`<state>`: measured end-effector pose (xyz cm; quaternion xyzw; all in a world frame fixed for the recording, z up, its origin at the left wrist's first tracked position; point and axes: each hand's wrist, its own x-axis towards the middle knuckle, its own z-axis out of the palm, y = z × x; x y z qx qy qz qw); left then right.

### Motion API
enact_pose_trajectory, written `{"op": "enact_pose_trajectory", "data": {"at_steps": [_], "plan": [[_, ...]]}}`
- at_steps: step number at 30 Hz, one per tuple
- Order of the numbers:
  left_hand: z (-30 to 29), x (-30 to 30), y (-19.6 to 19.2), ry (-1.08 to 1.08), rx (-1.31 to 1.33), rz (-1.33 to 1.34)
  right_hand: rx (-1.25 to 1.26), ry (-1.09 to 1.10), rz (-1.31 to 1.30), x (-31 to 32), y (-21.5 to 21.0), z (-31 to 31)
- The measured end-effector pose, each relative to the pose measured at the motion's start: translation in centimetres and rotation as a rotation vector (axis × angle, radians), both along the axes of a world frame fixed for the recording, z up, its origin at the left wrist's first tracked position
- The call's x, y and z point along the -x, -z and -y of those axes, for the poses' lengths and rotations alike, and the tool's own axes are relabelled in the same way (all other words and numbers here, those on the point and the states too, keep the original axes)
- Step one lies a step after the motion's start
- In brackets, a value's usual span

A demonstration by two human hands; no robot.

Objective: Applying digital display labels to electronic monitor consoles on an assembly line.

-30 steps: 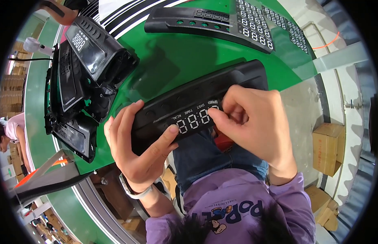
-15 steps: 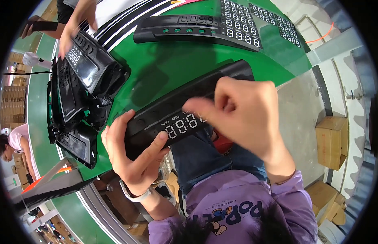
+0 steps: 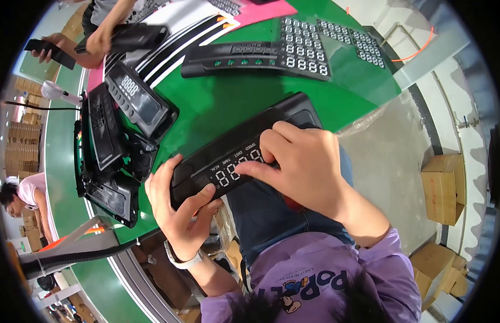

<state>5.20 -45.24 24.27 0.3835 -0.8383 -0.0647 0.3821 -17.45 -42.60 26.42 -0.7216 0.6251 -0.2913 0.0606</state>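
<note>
A long black display panel (image 3: 228, 144) with white seven-segment digits rests tilted above my lap. My left hand (image 3: 181, 207) grips its left end, thumb on the face near the digits and fingers around the far edge. My right hand (image 3: 303, 169) is curled into a loose fist on the panel's right part, its thumb pressed flat against the digits and covering some of them. I see nothing in its fingers. Beyond the panel, a similar black panel (image 3: 228, 58) lies on the green tabletop (image 3: 346, 110). Printed digit sheets (image 3: 306, 46) sit against its right end.
Several black panel housings (image 3: 102, 126) are piled at the left, near a grey metal arm (image 3: 72, 237). At the upper left, a co-worker's hand (image 3: 99, 40) is on another black panel (image 3: 134, 37). Cardboard boxes (image 3: 441, 188) stand on the floor at right.
My right hand has come down and its thumb now rests on the digits. My left hand keeps its grip. The co-worker's hand has left the pile and is at another panel.
</note>
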Motion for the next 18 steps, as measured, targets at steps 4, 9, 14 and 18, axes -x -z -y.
{"op": "enact_pose_trajectory", "data": {"at_steps": [4,9,14,18], "plan": [[-0.2,0.0,-0.6,0.002,-0.028,0.030,0.031,0.069,0.232,1.5,-0.4,0.5],[-0.3,-0.9,-0.5,-0.006,-0.092,0.069,0.277,-0.066,0.024,4.4,-1.4,-0.3],[-0.8,-1.5,-1.3,-0.055,-0.090,0.117,0.153,-0.391,-0.138,4.4,-0.8,1.2],[-1.4,-1.4,-1.6,-0.087,-0.030,0.261,0.082,-0.451,-0.083,4.5,-1.0,2.0]]}}
